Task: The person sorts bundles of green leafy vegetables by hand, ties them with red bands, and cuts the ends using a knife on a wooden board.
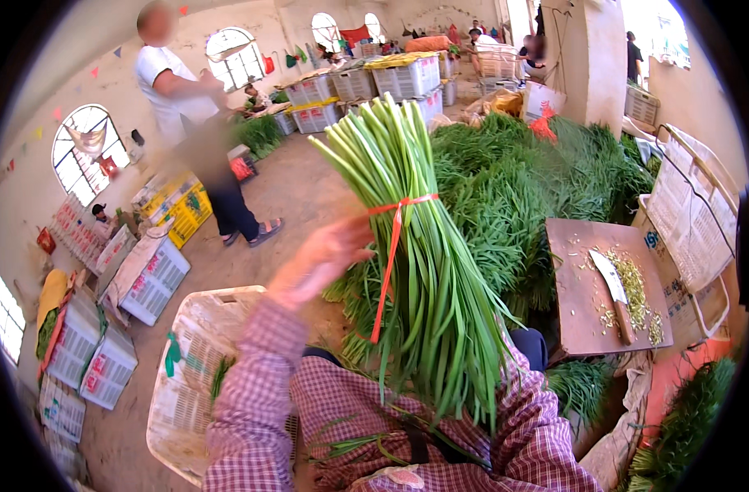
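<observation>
A thick bunch of garlic chives [440, 279] stands upright before me, cut stem ends up and leaves hanging toward my lap. A red tie [400, 205] circles its stems, and one loose end trails down the front. My left hand [321, 258], blurred, is beside the tie with thumb and fingers apart, holding nothing that I can see. Behind the bunch my right hand is hidden; its checked sleeve [532, 410] runs up under the leaves, and the bunch appears held up from that side. A few loose leaves [350, 445] lie on my lap.
To the right, a knife [616, 299] and chopped stem bits lie on a brown board [571, 279]. Heaped chives [505, 189] spread beyond the bunch. A white plastic basket [177, 394] sits at my left. A person [182, 98] stands far left, near stacked crates [149, 279].
</observation>
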`<state>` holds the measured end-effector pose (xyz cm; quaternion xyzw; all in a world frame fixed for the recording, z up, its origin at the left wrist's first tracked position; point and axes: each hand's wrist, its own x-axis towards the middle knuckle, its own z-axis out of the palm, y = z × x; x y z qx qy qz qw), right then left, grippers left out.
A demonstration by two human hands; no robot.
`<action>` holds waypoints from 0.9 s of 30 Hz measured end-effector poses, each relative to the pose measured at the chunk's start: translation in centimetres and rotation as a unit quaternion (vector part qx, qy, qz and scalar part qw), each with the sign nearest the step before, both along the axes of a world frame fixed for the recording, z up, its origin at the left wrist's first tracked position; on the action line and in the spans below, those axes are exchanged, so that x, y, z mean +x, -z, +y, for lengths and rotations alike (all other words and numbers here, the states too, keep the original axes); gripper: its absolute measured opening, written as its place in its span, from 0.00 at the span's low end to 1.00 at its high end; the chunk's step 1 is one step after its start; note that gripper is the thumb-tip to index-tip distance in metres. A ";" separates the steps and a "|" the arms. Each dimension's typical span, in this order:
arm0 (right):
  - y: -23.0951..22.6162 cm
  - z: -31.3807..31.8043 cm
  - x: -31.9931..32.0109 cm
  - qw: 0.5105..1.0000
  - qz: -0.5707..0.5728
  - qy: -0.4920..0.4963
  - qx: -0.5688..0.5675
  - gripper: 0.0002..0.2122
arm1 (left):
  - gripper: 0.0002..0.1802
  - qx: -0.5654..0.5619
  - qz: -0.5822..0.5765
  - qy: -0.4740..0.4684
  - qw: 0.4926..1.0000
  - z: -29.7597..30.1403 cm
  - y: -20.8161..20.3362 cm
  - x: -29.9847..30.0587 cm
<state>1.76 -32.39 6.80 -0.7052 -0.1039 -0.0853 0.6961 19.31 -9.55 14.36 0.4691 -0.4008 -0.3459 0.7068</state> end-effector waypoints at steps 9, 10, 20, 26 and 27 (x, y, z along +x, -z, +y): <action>2.4 1.4 -1.2 0.979 0.077 -0.092 -0.167 0.23 | 0.24 -0.083 0.128 -0.100 0.983 -2.2 2.3 -3.2; 2.8 0.9 -1.1 0.973 0.100 -0.088 -0.187 0.23 | 0.23 -0.080 0.137 -0.137 0.978 -2.7 2.0 -3.1; 11.8 -5.6 2.8 0.894 0.281 0.112 -0.330 0.19 | 0.27 -0.157 0.115 -0.390 0.900 3.9 0.1 4.8; 8.2 -6.8 1.5 0.939 0.072 0.196 -0.274 0.14 | 0.23 -0.182 0.067 -0.401 0.895 6.3 0.6 5.2; 6.9 -5.1 1.7 0.945 0.024 0.209 -0.251 0.12 | 0.22 -0.177 0.081 -0.407 0.893 7.0 0.7 6.1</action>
